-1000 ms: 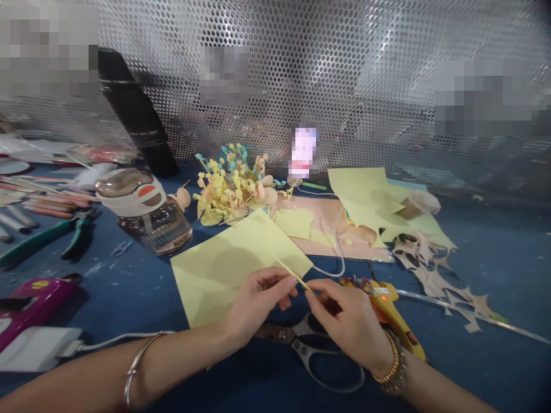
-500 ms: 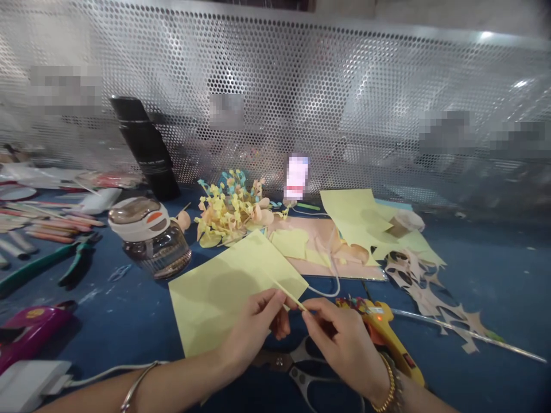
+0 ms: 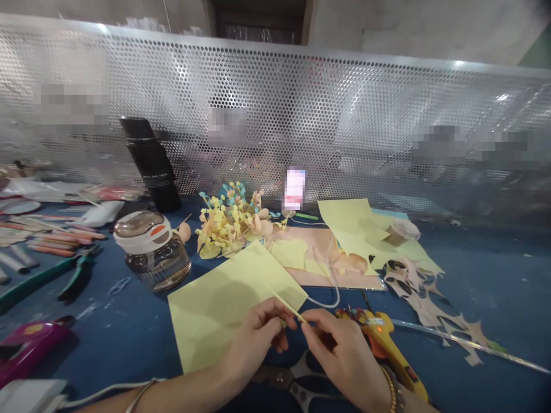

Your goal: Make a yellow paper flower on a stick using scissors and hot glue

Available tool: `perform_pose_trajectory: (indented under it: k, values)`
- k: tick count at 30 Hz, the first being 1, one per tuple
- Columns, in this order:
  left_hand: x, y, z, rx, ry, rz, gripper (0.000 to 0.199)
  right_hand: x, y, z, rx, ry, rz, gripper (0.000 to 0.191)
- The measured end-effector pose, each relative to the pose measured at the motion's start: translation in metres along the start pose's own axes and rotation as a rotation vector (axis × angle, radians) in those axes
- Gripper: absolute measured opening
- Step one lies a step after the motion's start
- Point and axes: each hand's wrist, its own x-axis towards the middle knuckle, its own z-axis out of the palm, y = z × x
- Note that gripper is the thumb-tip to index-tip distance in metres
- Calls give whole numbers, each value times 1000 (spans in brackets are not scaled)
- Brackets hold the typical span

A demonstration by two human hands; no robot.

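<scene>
Head view
Left hand: fingers curled almost shut, pinching the strip, thumb on top.
Right hand: thumb and forefinger nearly closed on the strip's lower tip, other fingers loosely bent.
Strip: thin, pale yellow, slanting up from between both hands, upper end over the sheet.
Sheet: yellow paper, lying askew just behind the left hand, toward the table's front edge.
Below the hands: scissors at the front edge, partly hidden.
Right of the hands: yellow glue gun just beside the right hand; tan paper cut-outs farther right.
Table middle: pink board bearing yellow paper pieces; paper flowers at its left end.
Left side: glass jar, green pliers, pencils.
Back edge: black flask against a perforated metal panel.
</scene>
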Motion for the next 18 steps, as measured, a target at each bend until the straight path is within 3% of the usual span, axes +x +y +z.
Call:
perform_pose_trajectory:
  k: [8, 18]
  values:
    - [2, -4, -3, 177, -3, 53, 18, -1, 1, 0, -19, -3, -7, 19]
    - [3, -6, -3, 204, 41, 42, 20, -1, 2, 1, -24, 12, -19, 17]
